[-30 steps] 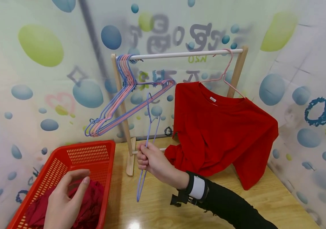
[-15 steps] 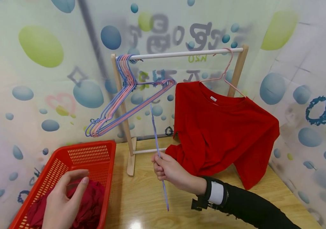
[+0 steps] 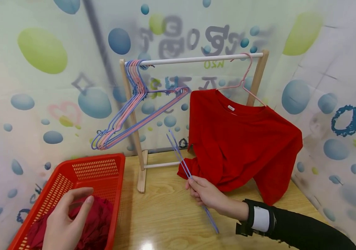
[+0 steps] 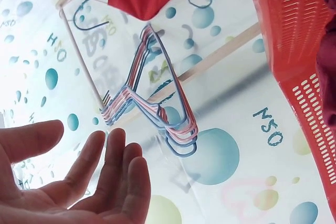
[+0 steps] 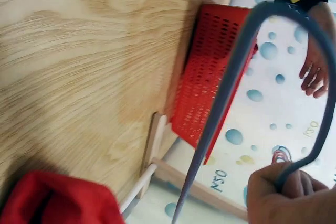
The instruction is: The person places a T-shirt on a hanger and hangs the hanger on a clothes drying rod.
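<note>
My right hand (image 3: 208,194) grips a blue wire hanger (image 5: 223,100) by one side, over the table in front of the rack. In the head view the hanger is seen nearly edge-on and tilted, its lower end toward me. My left hand (image 3: 65,220) is held over the red basket (image 3: 120,194), fingers loosely bent, with nothing in it. Below that hand a bundle of dark red cloth (image 3: 101,218) lies in the basket. On the right of the rack a red T-shirt (image 3: 243,149) hangs from a pink hanger (image 3: 243,82).
A rack with a white rail (image 3: 193,60) and wooden posts stands at the back of the wooden table (image 3: 159,222). Several blue and pink hangers (image 4: 178,140) hang bunched at its left end. A patterned curtain (image 3: 56,21) is behind.
My right hand has moved right and toward me with the hanger, which has turned edge-on and tilted its top leftward. The left hand stays over the basket almost unmoved.
</note>
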Action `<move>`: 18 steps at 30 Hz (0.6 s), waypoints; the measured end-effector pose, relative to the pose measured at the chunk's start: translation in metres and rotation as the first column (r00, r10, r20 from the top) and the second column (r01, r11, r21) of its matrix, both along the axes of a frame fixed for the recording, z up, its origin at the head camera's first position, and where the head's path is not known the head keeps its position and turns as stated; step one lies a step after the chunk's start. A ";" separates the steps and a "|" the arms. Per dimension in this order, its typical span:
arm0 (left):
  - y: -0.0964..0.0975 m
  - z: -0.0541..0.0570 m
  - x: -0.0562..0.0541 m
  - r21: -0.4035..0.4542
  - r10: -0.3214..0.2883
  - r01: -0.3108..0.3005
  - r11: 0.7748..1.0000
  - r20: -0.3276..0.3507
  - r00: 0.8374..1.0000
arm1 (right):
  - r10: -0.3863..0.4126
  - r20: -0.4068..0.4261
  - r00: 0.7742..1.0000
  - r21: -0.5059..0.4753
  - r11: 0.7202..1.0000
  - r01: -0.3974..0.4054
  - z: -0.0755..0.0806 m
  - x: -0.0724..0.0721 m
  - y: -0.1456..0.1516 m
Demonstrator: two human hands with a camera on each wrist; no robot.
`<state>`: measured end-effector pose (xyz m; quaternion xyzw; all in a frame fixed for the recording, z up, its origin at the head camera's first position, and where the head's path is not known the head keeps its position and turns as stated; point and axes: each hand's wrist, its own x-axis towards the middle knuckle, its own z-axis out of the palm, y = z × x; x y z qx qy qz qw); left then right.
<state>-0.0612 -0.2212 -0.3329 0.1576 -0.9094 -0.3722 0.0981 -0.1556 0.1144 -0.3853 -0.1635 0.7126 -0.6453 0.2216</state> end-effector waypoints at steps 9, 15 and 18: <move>0.001 0.000 0.002 -0.008 0.009 -0.010 1.000 -0.017 1.000 | -0.110 -0.292 0.950 0.205 0.963 0.174 -0.008 0.001 0.027; 0.003 0.001 0.003 -0.019 0.019 -0.019 1.000 -0.021 1.000 | -0.154 -0.385 0.910 0.283 0.919 0.275 -0.011 0.004 0.035; 0.004 0.001 0.004 -0.038 0.023 -0.024 0.999 -0.038 0.999 | -0.183 -0.407 0.895 0.311 0.894 0.324 -0.013 0.006 0.040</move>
